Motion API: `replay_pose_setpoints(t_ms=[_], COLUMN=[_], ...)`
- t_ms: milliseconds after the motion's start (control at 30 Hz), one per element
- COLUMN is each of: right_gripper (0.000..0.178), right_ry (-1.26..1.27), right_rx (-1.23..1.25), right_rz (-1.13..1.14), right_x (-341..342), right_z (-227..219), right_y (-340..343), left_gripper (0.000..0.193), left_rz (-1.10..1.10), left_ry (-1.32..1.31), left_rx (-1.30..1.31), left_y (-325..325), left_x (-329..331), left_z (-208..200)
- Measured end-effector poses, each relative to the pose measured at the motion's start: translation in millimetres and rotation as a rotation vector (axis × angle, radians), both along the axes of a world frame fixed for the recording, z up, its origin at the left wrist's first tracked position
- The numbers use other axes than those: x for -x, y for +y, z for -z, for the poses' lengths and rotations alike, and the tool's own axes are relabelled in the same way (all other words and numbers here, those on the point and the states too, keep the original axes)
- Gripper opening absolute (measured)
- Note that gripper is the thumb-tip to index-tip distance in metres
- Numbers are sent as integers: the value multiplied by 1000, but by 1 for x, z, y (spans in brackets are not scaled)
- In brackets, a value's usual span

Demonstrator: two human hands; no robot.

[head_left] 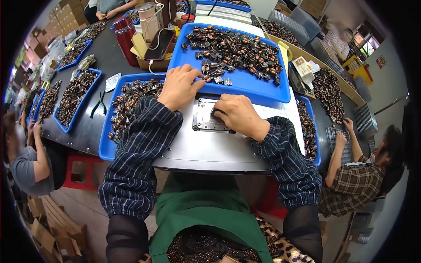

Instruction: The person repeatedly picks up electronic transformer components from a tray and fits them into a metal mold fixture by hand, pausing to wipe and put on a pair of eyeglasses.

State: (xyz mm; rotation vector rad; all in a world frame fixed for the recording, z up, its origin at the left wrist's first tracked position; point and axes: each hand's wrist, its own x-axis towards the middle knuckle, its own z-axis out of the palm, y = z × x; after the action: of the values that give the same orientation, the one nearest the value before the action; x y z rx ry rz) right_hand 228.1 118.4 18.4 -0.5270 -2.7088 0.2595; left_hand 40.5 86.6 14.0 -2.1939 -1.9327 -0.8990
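My right hand (241, 115) is over a metal fixture plate (204, 115) with bolted corners. Its fingers close on a small dark part, mostly hidden under them. My left hand (180, 86) is at the near left rim of a large blue tray (184, 59). Its fingers are bent, with the thumb a little apart from the index finger and nothing visible between them. Heaped in that tray are many small copper-wound coils (245, 50) with black bodies; a few lie loose near my left fingertips. The fixture sits on a silver metal panel (210, 151).
Blue trays of coils flank the panel, at left (105, 142) and right (316, 151). Green-handled pliers (100, 105) lie farther left. Behind stand a red flask (126, 37) and a phone (160, 44). Co-workers sit at both sides, the right one (366, 173) handling a clear tray.
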Motion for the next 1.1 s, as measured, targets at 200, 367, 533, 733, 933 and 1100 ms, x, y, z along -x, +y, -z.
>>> replay_pose_setpoints(t_ms=[200,367,533,733,933,1100], right_gripper=[8,27,17,19,19,22], right_ry=[280,799,792,87,56,55], right_rx=[511,1369,1207,182,-40,-89], right_rz=[-82,-52,117,129,289,312], right_x=[-12,-31,-21,-3,-2,-1], right_z=[0,-26,-21,-9,-8,-3], right_y=[19,45,72,87,83,80], left_gripper=[15,12,11,23,19,16], left_rz=[4,-19,15,161,192,271], left_ry=[-243,-390,-781,-543,-550,-246], left_rx=[29,-194,-224,-46,137,78], left_y=[4,2,-11,-37,-44,-41], left_x=[1,6,-17,-25,-36,-42], left_z=[-5,6,-2,2,2,4])
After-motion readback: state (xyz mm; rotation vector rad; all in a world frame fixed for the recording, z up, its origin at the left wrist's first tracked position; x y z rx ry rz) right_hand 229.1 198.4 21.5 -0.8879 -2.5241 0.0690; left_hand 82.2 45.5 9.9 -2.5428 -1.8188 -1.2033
